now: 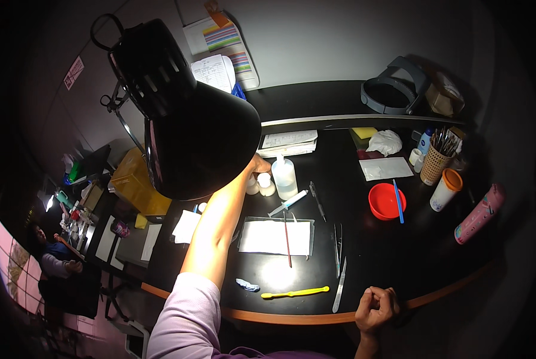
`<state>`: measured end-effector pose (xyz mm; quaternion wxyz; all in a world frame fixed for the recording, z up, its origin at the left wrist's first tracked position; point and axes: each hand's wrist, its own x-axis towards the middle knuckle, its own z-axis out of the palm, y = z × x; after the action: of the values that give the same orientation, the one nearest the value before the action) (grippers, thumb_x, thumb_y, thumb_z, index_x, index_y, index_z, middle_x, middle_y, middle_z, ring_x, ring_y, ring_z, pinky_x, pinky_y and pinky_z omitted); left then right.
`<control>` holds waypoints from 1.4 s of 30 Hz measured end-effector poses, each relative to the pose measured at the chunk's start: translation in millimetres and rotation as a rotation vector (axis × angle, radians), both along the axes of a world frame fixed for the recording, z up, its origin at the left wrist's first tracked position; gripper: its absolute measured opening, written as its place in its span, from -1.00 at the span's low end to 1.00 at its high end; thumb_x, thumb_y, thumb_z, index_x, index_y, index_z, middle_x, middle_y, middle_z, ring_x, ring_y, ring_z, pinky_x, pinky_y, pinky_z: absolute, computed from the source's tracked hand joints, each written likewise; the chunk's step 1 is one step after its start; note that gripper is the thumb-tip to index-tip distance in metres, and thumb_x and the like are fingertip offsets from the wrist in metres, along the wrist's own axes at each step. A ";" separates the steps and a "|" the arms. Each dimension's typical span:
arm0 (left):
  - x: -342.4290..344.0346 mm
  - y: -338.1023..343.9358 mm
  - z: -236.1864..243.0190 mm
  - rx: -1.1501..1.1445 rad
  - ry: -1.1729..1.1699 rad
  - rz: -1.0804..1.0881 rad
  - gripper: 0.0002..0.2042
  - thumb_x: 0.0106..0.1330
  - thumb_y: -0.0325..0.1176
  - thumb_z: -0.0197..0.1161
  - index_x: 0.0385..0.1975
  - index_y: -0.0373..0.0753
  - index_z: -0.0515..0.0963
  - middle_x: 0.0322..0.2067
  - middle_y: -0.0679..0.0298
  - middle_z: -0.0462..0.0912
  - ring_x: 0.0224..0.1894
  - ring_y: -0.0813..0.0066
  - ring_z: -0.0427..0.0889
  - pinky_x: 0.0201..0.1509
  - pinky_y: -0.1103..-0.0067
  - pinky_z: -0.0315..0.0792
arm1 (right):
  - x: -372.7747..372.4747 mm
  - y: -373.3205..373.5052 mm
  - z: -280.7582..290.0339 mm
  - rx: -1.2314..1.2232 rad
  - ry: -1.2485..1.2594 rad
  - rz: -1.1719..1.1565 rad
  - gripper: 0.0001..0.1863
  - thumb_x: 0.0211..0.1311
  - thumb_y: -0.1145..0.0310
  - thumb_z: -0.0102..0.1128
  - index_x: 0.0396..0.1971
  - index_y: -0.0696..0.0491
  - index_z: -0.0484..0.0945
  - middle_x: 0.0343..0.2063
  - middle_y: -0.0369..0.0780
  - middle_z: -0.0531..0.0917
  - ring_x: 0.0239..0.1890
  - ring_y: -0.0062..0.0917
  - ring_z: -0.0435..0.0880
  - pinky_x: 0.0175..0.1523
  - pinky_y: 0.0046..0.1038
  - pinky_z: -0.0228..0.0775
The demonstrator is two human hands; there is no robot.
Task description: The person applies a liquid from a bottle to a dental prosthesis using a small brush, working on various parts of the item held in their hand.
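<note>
My left arm stretches forward under the black lamp. My left hand, partly hidden by the shade, is beside a clear bottle and two small white bottles; its grip cannot be made out. My right hand is closed at the front edge, apparently empty. Between them lie a white pad with a thin brown stick, a syringe, a black pen, tweezers, a yellow tool and a blue lump.
At the right stand a red bowl, brush holder, orange-lidded cup and pink bottle. A headband magnifier sits on the shelf. An amber box is at the left, beyond it a seated person at another desk.
</note>
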<state>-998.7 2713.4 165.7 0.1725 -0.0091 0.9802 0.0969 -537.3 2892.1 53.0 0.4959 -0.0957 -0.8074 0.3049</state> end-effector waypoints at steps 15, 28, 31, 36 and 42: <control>-7.8 -72.6 28.5 0.122 0.046 -0.346 -0.63 0.02 -0.34 0.51 -0.12 -0.29 0.78 -0.30 0.15 0.81 -0.37 0.49 0.80 -0.26 0.58 0.71 | 2.1 -4.6 -1.2 -0.031 -0.015 -0.015 -0.93 0.16 0.61 0.22 -0.48 0.15 0.54 -0.67 -0.33 0.41 -0.65 -0.62 0.28 -0.50 -0.49 0.08; 88.7 -108.4 51.8 0.279 0.454 -0.485 -0.52 0.25 -0.18 0.44 0.11 -0.31 0.64 -0.05 -0.02 0.73 -0.08 0.21 0.74 0.08 0.39 0.59 | -1.0 -4.0 3.7 0.002 0.019 -0.033 -0.92 0.20 0.64 0.23 -0.47 0.18 0.57 -0.64 -0.32 0.45 -0.67 -0.71 0.34 -0.59 -0.60 0.10; 152.3 -128.5 60.8 0.421 0.516 -0.467 -0.71 0.39 -0.28 0.33 -0.51 -0.36 0.57 -0.61 0.23 0.51 -0.56 0.58 0.46 -0.46 0.51 0.38 | -1.6 -6.3 3.1 -0.081 0.096 -0.056 -0.92 0.30 0.62 0.20 -0.41 0.18 0.60 -0.63 -0.33 0.46 -0.67 -0.73 0.34 -0.58 -0.62 0.09; 244.5 -175.4 21.3 0.550 0.633 -0.563 -0.58 0.51 -0.33 0.20 -0.64 -0.40 0.39 -0.73 0.16 0.27 -0.67 0.56 0.18 -0.56 0.41 0.10 | 10.1 2.1 -1.7 -0.355 0.037 0.210 -0.69 0.58 0.40 -0.02 -0.35 0.23 0.61 -0.42 -0.24 0.59 -0.44 -0.67 0.48 -0.31 -0.60 0.32; 320.8 -276.9 -103.2 0.830 0.692 -0.046 -0.50 0.55 -0.29 0.15 -0.67 -0.29 0.16 -0.69 0.47 0.09 -0.57 0.72 0.04 -0.52 0.50 -0.09 | 3.9 -58.8 93.3 -0.341 0.098 0.993 -0.56 0.57 0.04 0.01 -0.17 0.15 0.64 -0.19 -0.05 0.66 -0.07 -0.24 0.68 0.00 -0.26 0.56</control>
<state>-677.9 2436.5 62.5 -0.1694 0.1139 0.8590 0.4694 -533.4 2833.3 146.3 0.3063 0.2334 -0.6704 0.6343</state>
